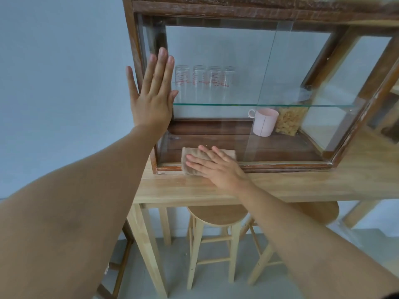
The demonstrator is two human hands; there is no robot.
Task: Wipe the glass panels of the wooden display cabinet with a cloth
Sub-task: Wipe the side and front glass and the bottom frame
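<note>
While left hand (153, 100) braces, right hand (216, 167) presses cloth (190, 156) at cabinet's (216, 9) bottom-left edge.

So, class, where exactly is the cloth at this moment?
In the head view, the cloth lies under the flat right hand, against the lower left corner of the cabinet's front glass, just above the wooden table.

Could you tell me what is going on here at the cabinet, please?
A person is cleaning the wooden display cabinet that stands on a light wooden table. The right hand presses a folded beige cloth flat against the bottom of the left front glass panel. The left hand lies open against the cabinet's left edge, apparently steadying it.
</note>
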